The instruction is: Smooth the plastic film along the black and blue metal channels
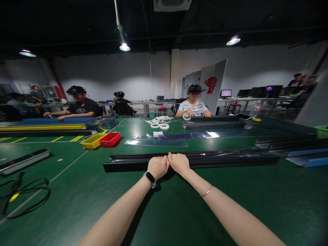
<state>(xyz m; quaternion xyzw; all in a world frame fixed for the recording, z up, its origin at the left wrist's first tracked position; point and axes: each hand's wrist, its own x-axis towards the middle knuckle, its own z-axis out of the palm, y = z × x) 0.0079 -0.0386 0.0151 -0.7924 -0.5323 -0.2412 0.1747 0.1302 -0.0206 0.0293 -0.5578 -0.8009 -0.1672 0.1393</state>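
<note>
Plastic yellow tray [92, 142] and red tray [110, 140], behind the left end of a glossy black rail [207, 162]. Left hand [158, 166] and right hand [179, 162] balled up, touching, mid-rail (can't tell what they're gripping). Panel [220, 77] with red fist print way behind; blue channel [317, 161] past its right end.

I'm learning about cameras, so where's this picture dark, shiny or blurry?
In the head view, the ceiling is nearly black around bright lamps; glare whitens part of the plastic strip; shadow darkens the table beside the left forearm; the blue channel looks smeared.
</note>
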